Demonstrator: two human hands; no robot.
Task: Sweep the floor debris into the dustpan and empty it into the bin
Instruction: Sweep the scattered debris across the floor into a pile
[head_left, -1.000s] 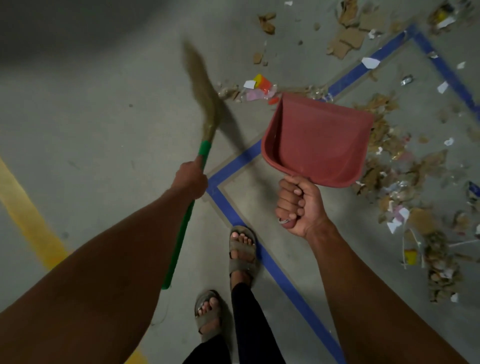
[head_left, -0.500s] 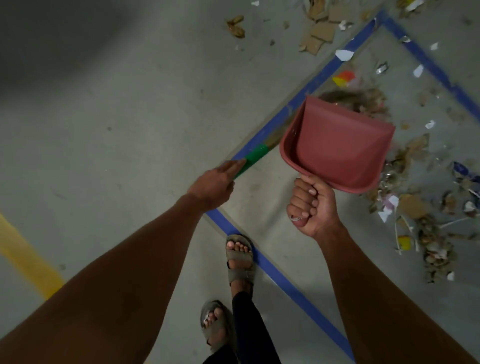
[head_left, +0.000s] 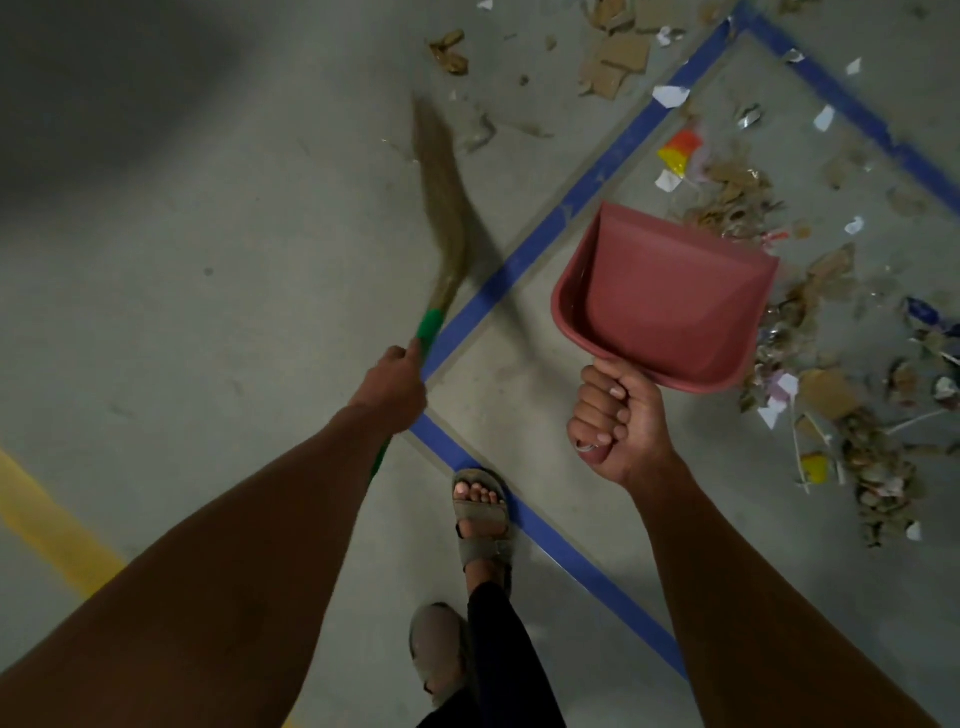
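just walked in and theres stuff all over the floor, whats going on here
A person is sweeping up. The left hand grips a green-handled broom, its bristles out over the grey floor. The right hand holds a red dustpan off the floor, with nothing visible in it. Cardboard bits and paper scraps lie scattered to the right, inside the blue tape lines. No bin is in view.

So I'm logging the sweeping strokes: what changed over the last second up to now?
The broom swung right, its bristles going behind the dustpan half a second ago, and is now back out to the left over the bare floor. The left hand kept its grip on the green handle. The right hand still holds the dustpan up, empty. The debris by the blue tape has shifted.
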